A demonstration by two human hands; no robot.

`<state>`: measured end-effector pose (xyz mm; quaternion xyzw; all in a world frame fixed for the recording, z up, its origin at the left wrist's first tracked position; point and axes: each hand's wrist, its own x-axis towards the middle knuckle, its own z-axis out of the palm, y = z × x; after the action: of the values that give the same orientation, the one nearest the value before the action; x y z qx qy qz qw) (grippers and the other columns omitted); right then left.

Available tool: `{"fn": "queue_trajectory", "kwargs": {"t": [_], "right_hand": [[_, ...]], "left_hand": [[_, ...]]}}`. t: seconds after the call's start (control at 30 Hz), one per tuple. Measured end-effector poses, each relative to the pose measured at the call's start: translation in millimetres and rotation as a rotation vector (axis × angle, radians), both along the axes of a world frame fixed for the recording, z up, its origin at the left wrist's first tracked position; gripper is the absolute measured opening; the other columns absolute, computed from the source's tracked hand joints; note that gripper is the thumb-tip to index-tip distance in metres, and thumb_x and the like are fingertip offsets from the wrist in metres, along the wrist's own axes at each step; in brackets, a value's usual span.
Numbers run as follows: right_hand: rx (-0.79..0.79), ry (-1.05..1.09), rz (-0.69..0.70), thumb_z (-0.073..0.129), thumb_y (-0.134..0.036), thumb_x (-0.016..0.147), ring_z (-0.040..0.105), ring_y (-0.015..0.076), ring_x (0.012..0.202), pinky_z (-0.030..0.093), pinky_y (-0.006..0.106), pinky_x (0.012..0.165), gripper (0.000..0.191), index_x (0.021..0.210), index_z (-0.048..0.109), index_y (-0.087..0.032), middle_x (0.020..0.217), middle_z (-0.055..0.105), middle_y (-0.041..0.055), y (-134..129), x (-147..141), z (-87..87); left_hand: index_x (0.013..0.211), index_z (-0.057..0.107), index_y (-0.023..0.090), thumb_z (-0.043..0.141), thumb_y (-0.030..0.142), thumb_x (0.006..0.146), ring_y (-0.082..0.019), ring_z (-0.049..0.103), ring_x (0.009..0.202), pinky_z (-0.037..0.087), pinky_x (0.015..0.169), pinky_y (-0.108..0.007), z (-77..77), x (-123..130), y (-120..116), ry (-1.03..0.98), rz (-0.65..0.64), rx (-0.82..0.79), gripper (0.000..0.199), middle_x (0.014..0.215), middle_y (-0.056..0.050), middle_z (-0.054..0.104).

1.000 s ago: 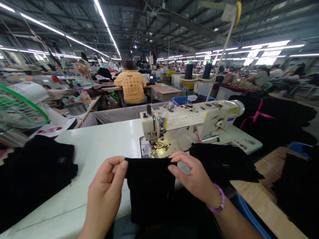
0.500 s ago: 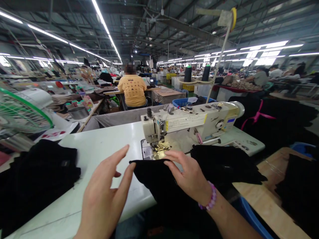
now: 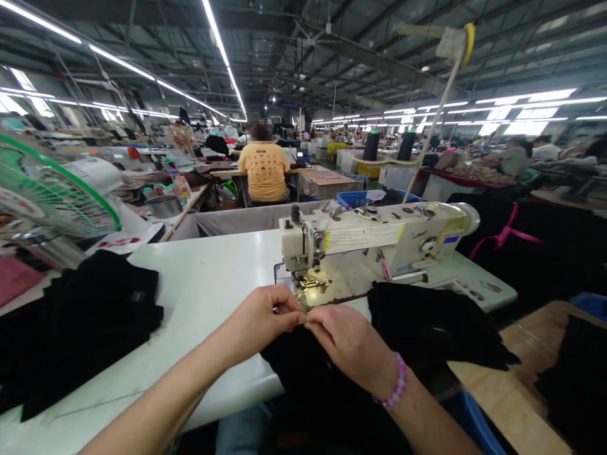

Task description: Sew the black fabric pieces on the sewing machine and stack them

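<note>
**Black Cloth Piece [image 3: 303,366] Pinched at Its Upper Edge**

A purple-and-white beaded bracelet [image 3: 396,382] encircles the right wrist. The right hand [image 3: 353,338] pinches the upper edge of the cloth between thumb and forefinger. The left hand [image 3: 265,319] pinches the same edge, its fingers curled. The fingertips of both hands meet, or nearly meet; they cover the edge, so contact cannot be confirmed.

The cloth hangs below the hands at the front edge of a smooth, pale green surface [image 3: 222,272]. Its lower end merges with dark material and cannot be told apart.

At left, a loose stack of black cloth [image 3: 95,322] lies on the surface. At right, a second black cloth pile [image 3: 436,322] lies beside the right hand, near a light wooden board [image 3: 490,395].

Just beyond the fingertips stands a cream-coloured metal sewing machine [image 3: 360,234], its needle area lit. A pink-handled tool [image 3: 384,265] is positioned at the machine's body. A fan with a green rim [image 3: 52,196] stands at far left.

Behind the machine are a blue plastic basket [image 3: 353,199] and two dark thread cones with green tops [image 3: 371,146]. Farther back, a person in a yellow-orange shirt [image 3: 263,170] sits facing away.
</note>
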<state>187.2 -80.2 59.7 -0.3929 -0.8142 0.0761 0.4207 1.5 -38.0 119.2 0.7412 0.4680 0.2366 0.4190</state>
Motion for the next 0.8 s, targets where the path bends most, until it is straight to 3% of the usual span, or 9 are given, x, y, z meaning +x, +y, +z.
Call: {"fn": "queue_trajectory", "kwargs": {"t": [0.07, 0.1, 0.2, 0.3, 0.37, 0.47, 0.57, 0.67, 0.8], "right_hand": [[-0.162, 0.16, -0.012, 0.056, -0.028, 0.098, 0.071, 0.0227, 0.096, 0.054, 0.036, 0.088, 0.017, 0.114, 0.062, -0.023, 0.102, 0.074, 0.0079, 0, -1, -2.3], [-0.285, 0.255, -0.013, 0.06, -0.027, 0.095, 0.071, 0.0229, 0.101, 0.053, 0.037, 0.091, 0.026, 0.121, 0.059, -0.023, 0.105, 0.074, 0.0072, -1, -2, -4.1], [-0.718, 0.509, 0.041, 0.063, -0.031, 0.091, 0.072, 0.0209, 0.089, 0.055, 0.033, 0.081, 0.034, 0.123, 0.057, -0.021, 0.093, 0.075, 0.0033, -2, -5, -15.5], [-1.004, 0.703, 0.152, 0.059, -0.037, 0.092, 0.07, 0.0177, 0.075, 0.054, 0.029, 0.072, 0.028, 0.111, 0.062, -0.017, 0.082, 0.073, 0.0022, -1, -12, -36.4], [-1.062, 0.681, 0.142, 0.058, -0.037, 0.092, 0.069, 0.0172, 0.071, 0.054, 0.028, 0.068, 0.029, 0.111, 0.064, -0.016, 0.08, 0.072, 0.0019, 2, -17, -51.4], [-0.855, 0.318, -0.113, 0.06, -0.028, 0.092, 0.069, 0.0202, 0.071, 0.054, 0.031, 0.066, 0.029, 0.118, 0.064, -0.017, 0.079, 0.072, 0.0029, 8, -25, -68.9], [-0.436, -0.065, -0.309, 0.066, -0.018, 0.087, 0.067, 0.0283, 0.104, 0.054, 0.043, 0.09, 0.039, 0.126, 0.063, -0.018, 0.11, 0.072, 0.0114, 11, -27, -79.7], [-0.216, -0.212, -0.277, 0.063, -0.017, 0.091, 0.056, 0.0288, 0.126, 0.043, 0.05, 0.109, 0.036, 0.127, 0.062, -0.019, 0.135, 0.064, 0.0116, 11, -24, -87.9], [-0.2, -0.238, -0.24, 0.059, -0.021, 0.096, 0.055, 0.026, 0.129, 0.036, 0.052, 0.116, 0.03, 0.127, 0.062, -0.02, 0.137, 0.064, 0.0088, 11, -21, -95.8]], "left_hand": [[0.067, 0.067, 0.019, 0.066, 0.037, 0.073, -0.015, 0.058, 0.063, 0.046, 0.06, -0.025, 3.1, -1, 0, 0.0, -0.027, 0.039, 0.019, 0.064, 0.001, 0.065], [0.069, 0.066, 0.019, 0.064, 0.037, 0.076, -0.015, 0.058, 0.064, 0.046, 0.06, -0.025, 4.8, -2, 0, 0.005, -0.026, 0.076, 0.019, 0.066, 0.001, 0.065], [0.075, 0.063, 0.02, 0.057, 0.036, 0.084, -0.018, 0.061, 0.072, 0.048, 0.067, -0.029, 3.5, -8, 7, 0.1, 0.081, 0.317, 0.019, 0.075, -0.002, 0.067], [0.08, 0.06, 0.021, 0.051, 0.033, 0.09, -0.023, 0.063, 0.083, 0.047, 0.078, -0.035, -15.9, -14, 27, 0.324, 0.148, 0.517, 0.019, 0.087, -0.005, 0.068], [0.084, 0.06, 0.02, 0.048, 0.03, 0.093, -0.024, 0.064, 0.085, 0.047, 0.079, -0.035, -38.0, -13, 45, 0.453, 0.113, 0.493, 0.018, 0.09, -0.007, 0.068], [0.084, 0.062, 0.019, 0.05, 0.025, 0.092, -0.025, 0.065, 0.085, 0.046, 0.077, -0.034, -74.2, -7, 71, 0.527, 0.112, 0.413, 0.016, 0.089, -0.009, 0.07], [0.08, 0.063, 0.017, 0.056, 0.021, 0.089, -0.024, 0.066, 0.085, 0.047, 0.076, -0.033, -100.6, -1, 92, 0.55, 0.134, 0.345, 0.012, 0.087, -0.009, 0.07], [0.078, 0.064, 0.016, 0.06, 0.02, 0.089, -0.019, 0.065, 0.079, 0.048, 0.075, -0.031, -110.6, 0, 104, 0.558, 0.125, 0.264, 0.011, 0.081, -0.004, 0.07], [0.079, 0.064, 0.016, 0.062, 0.021, 0.089, -0.015, 0.063, 0.074, 0.049, 0.074, -0.031, -107.1, 1, 111, 0.571, 0.129, 0.186, 0.012, 0.078, 0.0, 0.069]]}}
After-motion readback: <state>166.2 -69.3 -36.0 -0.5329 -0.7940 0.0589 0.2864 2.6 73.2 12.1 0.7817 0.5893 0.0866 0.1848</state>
